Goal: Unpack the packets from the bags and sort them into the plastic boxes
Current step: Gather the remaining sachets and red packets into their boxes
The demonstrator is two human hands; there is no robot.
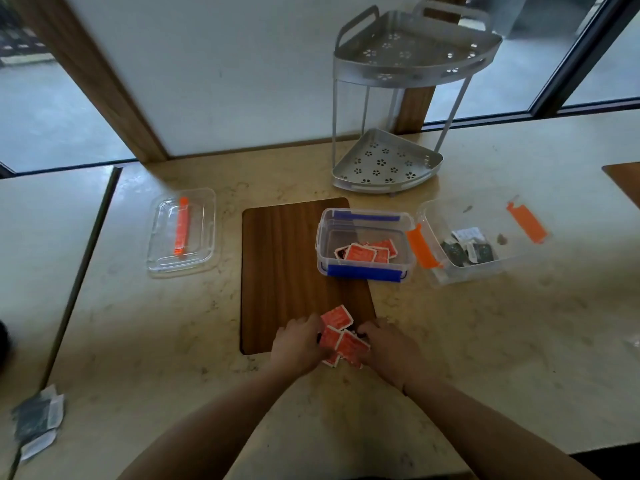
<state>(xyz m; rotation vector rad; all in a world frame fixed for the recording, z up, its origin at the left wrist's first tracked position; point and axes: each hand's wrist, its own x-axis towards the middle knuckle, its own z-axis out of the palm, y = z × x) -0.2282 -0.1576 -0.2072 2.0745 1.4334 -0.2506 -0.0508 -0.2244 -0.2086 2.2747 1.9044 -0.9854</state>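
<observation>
Red packets [341, 336] are gathered on the desk [485, 323], gripped between left hand [298, 342] and right hand [388, 348]; transfer into the blue box [363, 271] is likely called for next.

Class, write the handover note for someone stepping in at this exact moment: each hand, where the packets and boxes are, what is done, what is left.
Left hand and right hand: both gathering the pile of red packets at the near edge of the wooden board.
Done: some red packets lie in the blue-clipped box; dark packets lie in the orange-clipped box.
Left: move the gathered red pile into the blue-clipped box; sort the loose dark packets at the counter's near left.
A clear lid lies left of the board.
</observation>
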